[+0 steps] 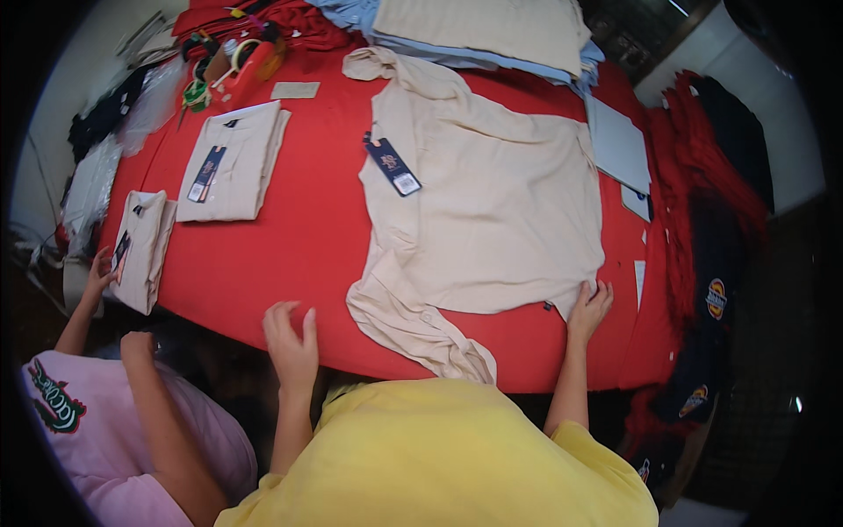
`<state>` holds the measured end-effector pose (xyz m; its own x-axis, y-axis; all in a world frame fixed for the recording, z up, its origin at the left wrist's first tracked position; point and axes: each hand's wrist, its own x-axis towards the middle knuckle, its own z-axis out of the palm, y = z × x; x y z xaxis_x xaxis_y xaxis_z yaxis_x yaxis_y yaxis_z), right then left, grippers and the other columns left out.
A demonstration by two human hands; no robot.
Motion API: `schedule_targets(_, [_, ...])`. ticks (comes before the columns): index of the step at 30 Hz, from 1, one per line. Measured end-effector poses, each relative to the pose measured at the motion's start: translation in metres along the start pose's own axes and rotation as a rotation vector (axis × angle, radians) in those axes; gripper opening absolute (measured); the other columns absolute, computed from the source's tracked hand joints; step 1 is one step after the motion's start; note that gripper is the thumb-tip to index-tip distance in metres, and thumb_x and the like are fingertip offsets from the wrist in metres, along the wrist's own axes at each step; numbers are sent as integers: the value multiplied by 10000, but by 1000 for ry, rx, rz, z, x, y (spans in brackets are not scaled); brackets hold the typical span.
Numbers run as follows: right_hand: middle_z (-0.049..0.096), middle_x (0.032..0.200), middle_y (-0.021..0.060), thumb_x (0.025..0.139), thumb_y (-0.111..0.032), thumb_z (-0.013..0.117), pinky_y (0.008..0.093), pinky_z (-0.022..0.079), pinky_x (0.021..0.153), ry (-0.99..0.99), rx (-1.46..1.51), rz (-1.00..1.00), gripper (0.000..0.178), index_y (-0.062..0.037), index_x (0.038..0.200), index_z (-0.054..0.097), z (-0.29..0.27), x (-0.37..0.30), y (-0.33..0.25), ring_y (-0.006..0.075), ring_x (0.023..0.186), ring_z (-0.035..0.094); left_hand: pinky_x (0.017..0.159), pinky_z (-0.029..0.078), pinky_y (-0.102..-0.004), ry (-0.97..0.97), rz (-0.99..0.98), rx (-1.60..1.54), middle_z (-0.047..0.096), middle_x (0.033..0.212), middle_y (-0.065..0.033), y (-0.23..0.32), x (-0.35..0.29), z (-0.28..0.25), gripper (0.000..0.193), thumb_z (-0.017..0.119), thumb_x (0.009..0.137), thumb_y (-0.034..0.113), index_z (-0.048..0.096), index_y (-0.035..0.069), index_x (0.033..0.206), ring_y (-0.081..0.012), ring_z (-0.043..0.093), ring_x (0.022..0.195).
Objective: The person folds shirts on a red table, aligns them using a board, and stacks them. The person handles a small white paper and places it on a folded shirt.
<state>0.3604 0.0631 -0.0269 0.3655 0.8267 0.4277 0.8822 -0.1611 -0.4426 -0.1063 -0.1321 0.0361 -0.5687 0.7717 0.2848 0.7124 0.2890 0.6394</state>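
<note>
A beige long-sleeved shirt [500, 202] lies spread on the red-covered table [307, 202], its collar side to the left and its hem to the right. One sleeve trails toward the table's near edge. Across its upper left part rests a dark blue hang tag [393, 165]. My right hand [588, 309] has its fingers closed at the near right corner of the hem. Above the near edge of the table, left of the trailing sleeve, is my left hand [291, 344], fingers apart and holding nothing.
Two folded beige shirts with tags lie left: one [233, 162] farther back, one [143, 250] touched by a co-worker's hand [98, 274]. Tape rolls [246, 54] and tools sit back left. Stacked folded garments [479, 26] stand behind; white sheets [616, 145] and hanging garments [702, 167] are right.
</note>
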Motion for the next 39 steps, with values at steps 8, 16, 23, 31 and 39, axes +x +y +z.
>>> schedule_targets(8, [523, 1107, 163, 860, -292, 656, 472, 388, 915, -143, -270, -18, 322, 2, 967, 578, -54, -38, -42, 393, 1067, 460, 686, 438, -424, -350, 408, 101, 547, 829, -146, 61, -26, 57, 317, 690, 834, 293, 551, 15, 896, -329, 557, 762])
schedule_targets(16, [622, 964, 101, 876, 15, 605, 265, 478, 780, -277, 1201, 339, 243, 12, 1088, 486, -88, -15, -7, 129, 873, 600, 878, 506, -368, -181, -582, -1338, 602, 1142, -94, -48, 27, 0, 271, 465, 978, 162, 480, 68, 1232, -230, 609, 1030])
schedule_targets(23, [622, 1034, 90, 864, -13, 618, 272, 486, 770, -504, 914, 490, 326, -37, 1165, 496, -155, -36, 42, 147, 877, 601, 871, 543, -443, -488, -724, -1324, 531, 1293, -198, -13, -59, -62, 500, 435, 876, 43, 386, 68, 1373, -300, 642, 1033])
schedule_targets(31, [500, 1286, 187, 827, -169, 676, 470, 397, 948, -358, -47, -184, 309, -38, 1100, 613, -164, -34, 64, 370, 1139, 473, 727, 472, -382, -158, -202, 110, 599, 882, -151, 7, -92, -47, 185, 549, 918, 173, 634, 10, 937, -309, 608, 822])
schedule_targets(39, [318, 1481, 204, 919, -313, 556, 542, 174, 1129, -312, -165, -403, 549, -70, 1392, 421, -66, -34, 28, 373, 1388, 251, 781, 457, -401, -19, -178, -57, 586, 982, -137, 0, 15, 65, 247, 596, 912, 220, 554, -9, 998, -283, 570, 883])
